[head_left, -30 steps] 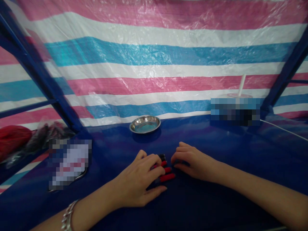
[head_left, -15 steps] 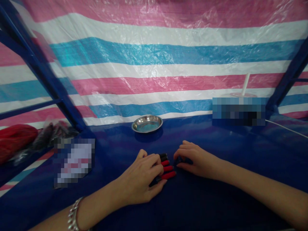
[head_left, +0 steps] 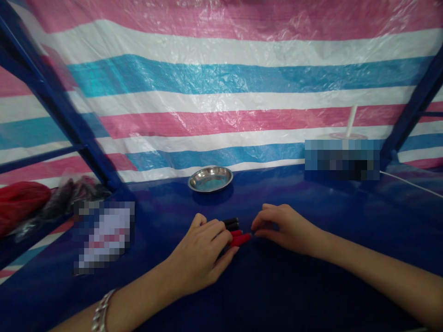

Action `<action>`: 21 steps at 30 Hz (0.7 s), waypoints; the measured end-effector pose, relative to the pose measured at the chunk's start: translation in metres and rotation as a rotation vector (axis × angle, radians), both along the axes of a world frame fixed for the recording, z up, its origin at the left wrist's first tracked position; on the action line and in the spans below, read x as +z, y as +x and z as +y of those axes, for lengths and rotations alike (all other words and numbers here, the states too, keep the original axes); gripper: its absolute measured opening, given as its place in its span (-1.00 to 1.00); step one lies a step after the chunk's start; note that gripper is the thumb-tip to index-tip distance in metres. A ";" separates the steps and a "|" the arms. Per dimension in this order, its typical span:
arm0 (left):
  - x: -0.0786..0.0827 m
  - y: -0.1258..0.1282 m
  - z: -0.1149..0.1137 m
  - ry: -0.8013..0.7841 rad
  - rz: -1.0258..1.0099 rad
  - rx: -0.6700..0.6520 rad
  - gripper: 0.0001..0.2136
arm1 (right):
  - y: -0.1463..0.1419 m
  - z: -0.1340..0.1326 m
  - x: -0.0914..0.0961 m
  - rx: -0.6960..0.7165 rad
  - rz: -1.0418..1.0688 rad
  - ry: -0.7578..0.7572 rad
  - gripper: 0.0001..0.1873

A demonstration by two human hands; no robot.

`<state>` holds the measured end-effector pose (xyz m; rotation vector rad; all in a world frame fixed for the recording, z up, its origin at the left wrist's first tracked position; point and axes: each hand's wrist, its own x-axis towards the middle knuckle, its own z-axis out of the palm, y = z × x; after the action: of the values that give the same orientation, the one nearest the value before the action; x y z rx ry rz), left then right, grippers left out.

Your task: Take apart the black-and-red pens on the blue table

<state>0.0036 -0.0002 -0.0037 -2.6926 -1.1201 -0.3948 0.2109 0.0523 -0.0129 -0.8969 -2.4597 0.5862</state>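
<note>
My left hand (head_left: pixel 204 251) is closed over a row of several slim pens, their ends poking out past its fingers. Black pen ends (head_left: pixel 231 224) lie on the far side. Red pen ends (head_left: pixel 240 239) lie nearer, one slanting up to the right. The rest of the pens is hidden under my fingers. Just right of the red ends is my right hand (head_left: pixel 282 228), its fingers curled and a small gap between thumb and forefinger. Nothing shows between them. Whether its fingertips touch the nearest red end I cannot tell.
A shallow oval metal dish (head_left: pixel 210 180) sits beyond my hands on the blue tabletop (head_left: pixel 294 290). A blurred-out flat item (head_left: pixel 107 237) lies at the left. Far right stands a blurred-out object (head_left: pixel 341 159) with a white cable (head_left: pixel 408 183). Striped sheeting (head_left: pixel 221 78) hangs behind.
The red ends have drawn closer together, and the nearest one now tilts upward to the right. The thumb and forefinger of my right hand have come closer together.
</note>
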 end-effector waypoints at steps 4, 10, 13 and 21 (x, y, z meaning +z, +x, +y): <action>-0.002 0.000 0.000 0.057 -0.045 0.015 -0.81 | -0.003 -0.003 0.004 -0.006 0.270 -0.317 -0.91; -0.004 0.000 0.000 0.110 -0.073 0.009 -0.82 | -0.007 -0.007 0.005 0.018 0.461 -0.516 -0.87; -0.004 0.001 0.000 0.122 -0.065 -0.004 -0.82 | -0.007 -0.007 0.004 0.017 0.476 -0.493 -0.86; -0.003 0.000 0.004 0.226 -0.028 -0.012 -0.80 | -0.006 -0.005 0.002 0.004 0.395 -0.367 -0.89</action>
<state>0.0031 0.0038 -0.0064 -2.5046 -1.0012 -0.5282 0.2046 0.0474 -0.0113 -0.8141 -2.0311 1.1249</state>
